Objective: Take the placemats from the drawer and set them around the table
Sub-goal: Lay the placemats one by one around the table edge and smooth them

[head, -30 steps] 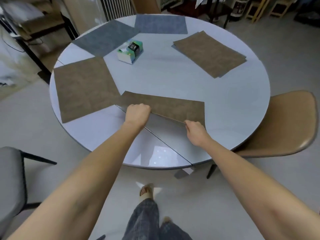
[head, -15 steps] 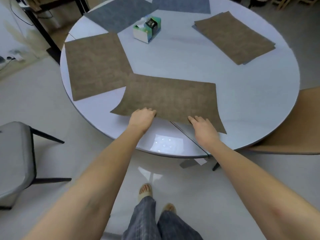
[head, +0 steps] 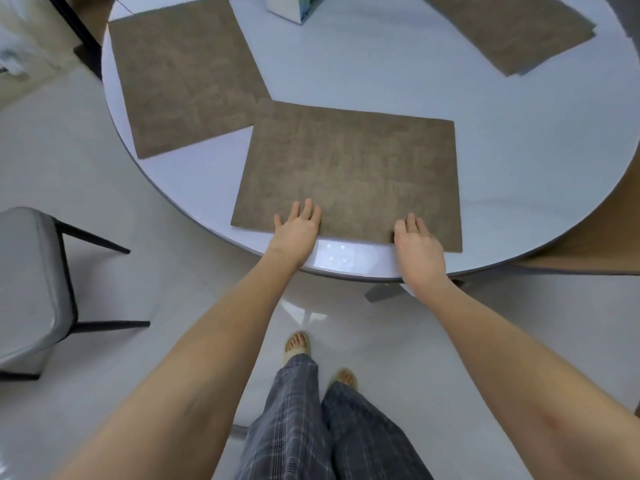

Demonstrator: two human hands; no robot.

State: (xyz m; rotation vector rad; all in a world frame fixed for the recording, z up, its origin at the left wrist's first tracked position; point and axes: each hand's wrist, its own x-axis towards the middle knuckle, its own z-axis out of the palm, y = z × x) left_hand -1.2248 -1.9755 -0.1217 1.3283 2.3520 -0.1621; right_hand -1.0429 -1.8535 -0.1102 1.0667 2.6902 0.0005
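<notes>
A brown placemat (head: 349, 168) lies flat on the round white table (head: 519, 150), close to the near edge. My left hand (head: 298, 226) rests on its near left part with straight fingers. My right hand (head: 417, 239) presses its near right edge, fingers also straight. A second brown placemat (head: 187, 71) lies at the left, its corner tucked against the near one. A third brown placemat (head: 512, 26) sits at the far right, cut off by the frame.
A tissue box (head: 294, 5) stands at the top middle of the table. A grey chair (head: 31, 289) is at the left on the floor, a tan chair seat (head: 595, 244) at the right beside the table. My feet and legs are below.
The near placemat, held lifted by its edge before, now lies flat on the table. Both hands have flattened on it. The view has moved closer and lower.
</notes>
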